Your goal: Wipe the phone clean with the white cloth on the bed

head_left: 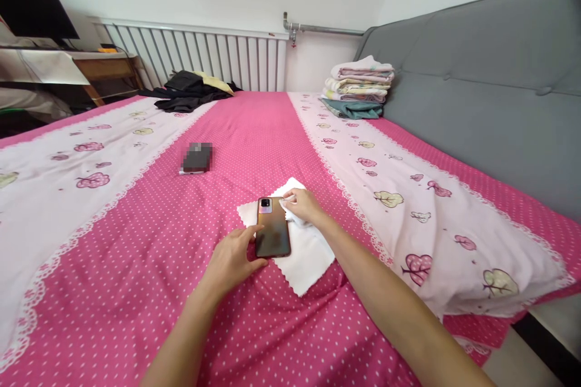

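A dark phone (pixel 273 227) lies camera side up on a white cloth (pixel 305 257) spread on the pink dotted bedsheet (pixel 149 266). My left hand (pixel 232 260) rests at the phone's lower left edge, thumb and forefinger touching its side. My right hand (pixel 301 205) is at the phone's upper right, fingers closed on a bunched fold of the white cloth.
A second dark device (pixel 197 158), blurred, lies further up the bed. Dark clothes (pixel 188 92) are heaped by the radiator (pixel 204 54). A stack of folded cloths (pixel 358 87) sits against the grey headboard (pixel 476 91). A wooden table (pixel 106 66) stands at left.
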Motion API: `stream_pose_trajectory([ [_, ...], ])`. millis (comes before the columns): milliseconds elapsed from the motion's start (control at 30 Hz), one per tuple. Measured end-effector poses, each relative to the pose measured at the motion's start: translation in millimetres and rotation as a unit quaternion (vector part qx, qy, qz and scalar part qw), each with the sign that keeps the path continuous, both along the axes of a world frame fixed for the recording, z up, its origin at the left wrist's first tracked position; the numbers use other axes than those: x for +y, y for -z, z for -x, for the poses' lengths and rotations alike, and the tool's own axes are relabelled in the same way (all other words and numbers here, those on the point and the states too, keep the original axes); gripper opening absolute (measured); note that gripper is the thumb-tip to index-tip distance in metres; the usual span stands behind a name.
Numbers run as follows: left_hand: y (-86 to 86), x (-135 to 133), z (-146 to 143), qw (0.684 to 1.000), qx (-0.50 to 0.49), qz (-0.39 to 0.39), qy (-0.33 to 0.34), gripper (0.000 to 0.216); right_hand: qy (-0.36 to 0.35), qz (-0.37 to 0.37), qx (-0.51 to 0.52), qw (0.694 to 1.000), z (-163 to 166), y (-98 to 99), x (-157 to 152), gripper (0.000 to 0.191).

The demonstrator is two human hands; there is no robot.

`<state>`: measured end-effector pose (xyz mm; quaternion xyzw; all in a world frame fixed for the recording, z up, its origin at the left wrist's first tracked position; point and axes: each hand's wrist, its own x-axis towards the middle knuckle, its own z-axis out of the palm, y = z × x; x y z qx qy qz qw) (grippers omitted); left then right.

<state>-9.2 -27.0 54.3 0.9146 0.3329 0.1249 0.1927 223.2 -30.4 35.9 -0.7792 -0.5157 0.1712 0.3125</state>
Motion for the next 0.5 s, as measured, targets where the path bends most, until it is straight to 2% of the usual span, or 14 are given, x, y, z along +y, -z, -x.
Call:
stream_pose_trajectory([
  [133, 0.8, -1, -3, 1.0, 0.005, -0.003, -0.026, 0.043, -0.057, -0.044, 0.02, 0.997, 6, 0.8, -1, 0.022],
  [267, 2.4, 1, -4, 0.998, 0.01, -0.014, -0.065, 0.04, -0.076, -0.052, 0.022, 0.996, 9, 0.7, -2, 0.025],
  [400, 2.6, 7, 2, 0.998, -0.048, 0.012, -0.047, 0.052, -0.076, -0.055, 0.027, 0.995, 9, 1.7, -2, 0.025],
  [500, 2.7, 15, 4, 0.988, -0.095, 0.011, -0.119, 0.064, -0.071, -0.055, 0.031, 0.995, 8, 3.1, -1, 0.025],
])
